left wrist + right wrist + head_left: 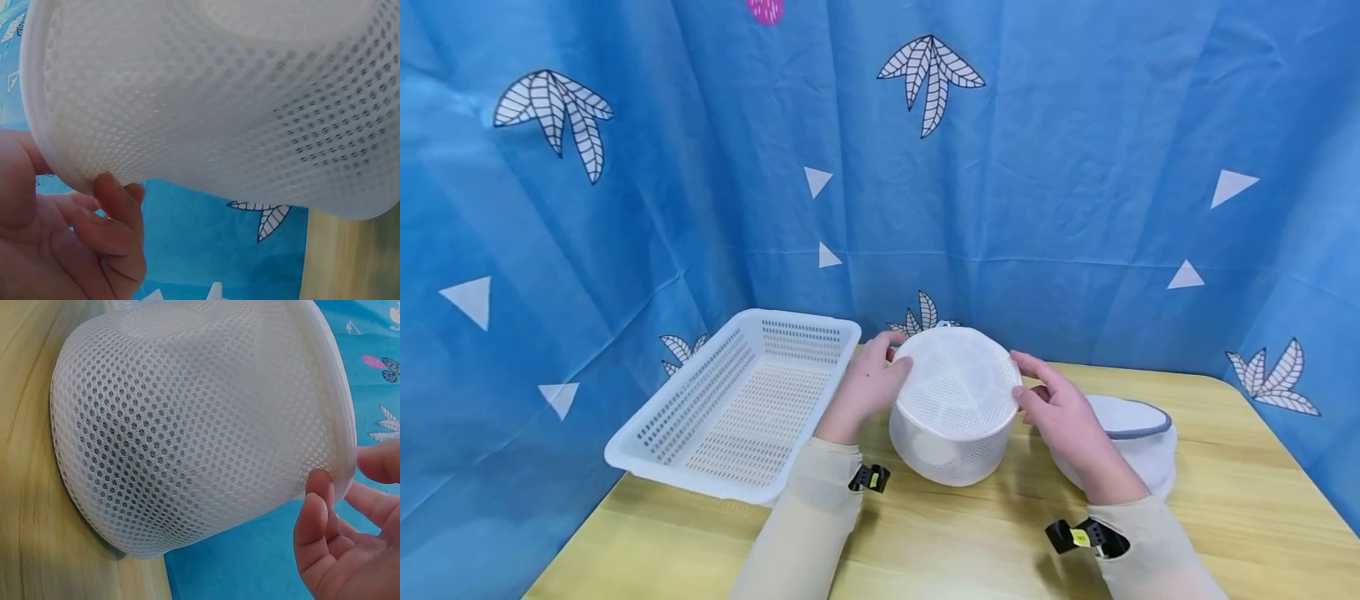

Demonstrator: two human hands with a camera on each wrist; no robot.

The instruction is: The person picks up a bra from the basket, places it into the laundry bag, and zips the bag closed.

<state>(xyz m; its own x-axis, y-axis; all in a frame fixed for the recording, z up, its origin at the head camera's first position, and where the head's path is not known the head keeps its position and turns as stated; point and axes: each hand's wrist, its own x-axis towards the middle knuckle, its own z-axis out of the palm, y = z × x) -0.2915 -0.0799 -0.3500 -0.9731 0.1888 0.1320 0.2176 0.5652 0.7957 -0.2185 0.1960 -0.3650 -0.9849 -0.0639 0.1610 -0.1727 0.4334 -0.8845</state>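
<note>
A white mesh laundry bag (957, 392), round and drum-shaped, stands at the middle of the table, its flat top tilted toward me. At the left side of its upper rim, my left hand (871, 379) pinches the edge between thumb and fingers. My right hand (1063, 417) grips the same rim on the right side. Close up in the left wrist view, the bag's perforated side (187, 119) shows with curled fingers (115, 206) at its edge. In the right wrist view, fingers (315, 519) lie against the mesh just below the white rim.
A white slotted plastic basket (760, 408) sits left of the bag. Behind my right forearm lies a white fabric pouch (1153, 458) with grey trim. The wooden table (947, 542) backs onto a blue patterned curtain (1037, 183) behind and at both sides.
</note>
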